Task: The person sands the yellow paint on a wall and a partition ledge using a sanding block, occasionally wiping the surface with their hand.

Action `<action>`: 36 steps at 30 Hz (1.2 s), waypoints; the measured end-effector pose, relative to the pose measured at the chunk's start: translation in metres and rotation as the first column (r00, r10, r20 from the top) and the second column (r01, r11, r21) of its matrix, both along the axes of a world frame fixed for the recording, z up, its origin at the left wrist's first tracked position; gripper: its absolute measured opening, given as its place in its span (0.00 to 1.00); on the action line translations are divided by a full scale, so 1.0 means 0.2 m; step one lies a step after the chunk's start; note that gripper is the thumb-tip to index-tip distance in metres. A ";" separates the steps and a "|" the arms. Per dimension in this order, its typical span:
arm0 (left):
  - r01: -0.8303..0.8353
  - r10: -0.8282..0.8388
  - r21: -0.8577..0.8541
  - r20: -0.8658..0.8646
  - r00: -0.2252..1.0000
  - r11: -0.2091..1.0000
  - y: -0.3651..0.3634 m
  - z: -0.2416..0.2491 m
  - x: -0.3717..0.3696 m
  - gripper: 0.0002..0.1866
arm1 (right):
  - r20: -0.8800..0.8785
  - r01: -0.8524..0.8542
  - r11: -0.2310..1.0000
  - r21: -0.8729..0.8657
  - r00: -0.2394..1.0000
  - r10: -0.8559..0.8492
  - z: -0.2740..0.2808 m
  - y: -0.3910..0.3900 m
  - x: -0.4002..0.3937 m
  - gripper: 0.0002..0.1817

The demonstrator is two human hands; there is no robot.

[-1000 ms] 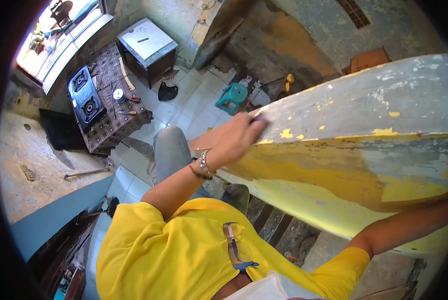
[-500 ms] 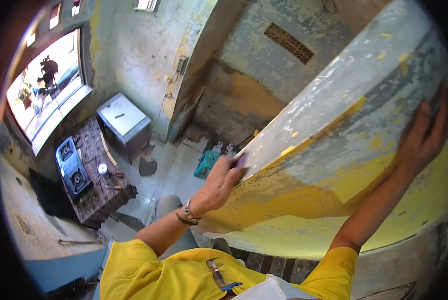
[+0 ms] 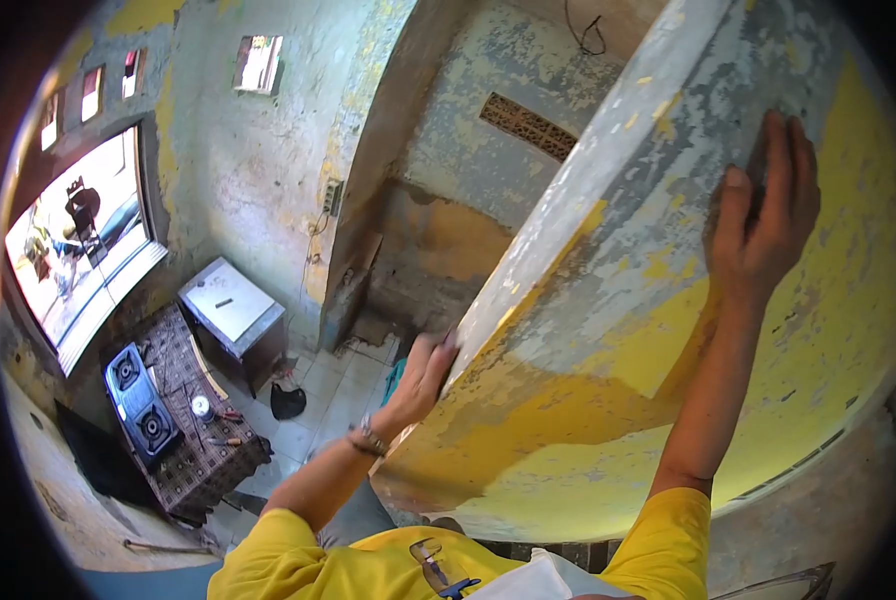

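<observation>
Near the middle, my left hand is closed at the narrow edge of a wall, its fingers wrapped round something small and dark that I cannot make out. A bracelet circles that wrist. My right hand lies against the broad wall face, fingers spread and pointing up, holding nothing. Yellow and grey paint on this wall is patchy and flaking.
At the left, a blue two-burner stove stands on a cloth-covered table. Behind it is a white-topped cabinet. A black bag lies on the tiled floor. A window is at the far left.
My left hand has moved slightly down and left along the wall's edge. The view has shifted, and my right hand now appears further left and higher, still on the wall.
</observation>
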State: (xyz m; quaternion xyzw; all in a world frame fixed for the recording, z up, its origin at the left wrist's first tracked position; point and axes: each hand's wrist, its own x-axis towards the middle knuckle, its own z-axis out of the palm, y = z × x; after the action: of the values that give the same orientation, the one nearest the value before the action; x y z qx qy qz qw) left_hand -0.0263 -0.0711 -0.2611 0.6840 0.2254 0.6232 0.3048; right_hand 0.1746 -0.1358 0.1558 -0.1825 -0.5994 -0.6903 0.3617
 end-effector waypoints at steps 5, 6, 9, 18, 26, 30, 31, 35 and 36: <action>-0.398 0.232 0.860 0.335 0.913 0.320 0.22 1.79 0.05 0.22 | -0.116 0.042 0.998 -0.039 0.992 -0.046 -0.04 -0.03 -0.03 0.27; -0.491 0.304 0.852 0.426 0.852 0.183 0.27 2.12 0.08 0.24 | -0.131 0.054 0.997 -0.053 0.990 -0.061 -0.05 -0.05 -0.04 0.27; -0.612 0.586 0.789 0.469 0.660 0.058 0.43 2.74 0.14 0.36 | -0.145 0.081 0.995 -0.063 0.985 -0.090 -0.04 -0.05 -0.02 0.28; -0.053 0.064 0.491 -0.005 0.998 0.870 0.01 0.81 -0.06 0.25 | -0.176 0.134 0.988 -0.077 0.974 -0.146 -0.07 -0.06 -0.04 0.28; 0.040 -0.067 0.326 0.070 0.995 0.945 -0.09 0.53 -0.07 0.28 | -0.151 0.092 0.994 -0.055 0.983 -0.100 -0.06 -0.03 -0.03 0.27; -0.240 0.230 0.820 0.137 0.964 0.519 0.06 1.64 -0.05 0.22 | -0.185 0.112 0.988 -0.102 0.974 -0.129 -0.08 -0.08 -0.04 0.29; -0.237 0.201 0.833 0.155 0.967 0.500 0.08 1.78 -0.04 0.23 | -0.188 0.104 0.987 -0.120 0.974 -0.126 -0.08 -0.09 -0.05 0.29; -0.330 0.209 0.832 0.262 0.942 0.446 0.11 1.70 0.01 0.21 | -0.073 -0.105 0.954 -0.280 0.993 0.088 -0.07 -0.13 -0.08 0.32; -0.248 0.141 0.759 0.205 0.969 0.602 0.09 1.51 0.01 0.22 | -0.013 -0.079 0.934 -0.347 0.997 0.080 -0.07 -0.15 -0.12 0.32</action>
State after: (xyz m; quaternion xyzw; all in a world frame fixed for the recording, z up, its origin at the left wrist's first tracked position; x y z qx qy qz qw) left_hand -0.0246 -0.0523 0.0411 0.6793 -0.0127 0.7296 -0.0777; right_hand 0.1511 -0.1658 0.1419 -0.2187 -0.7190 -0.5585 0.3512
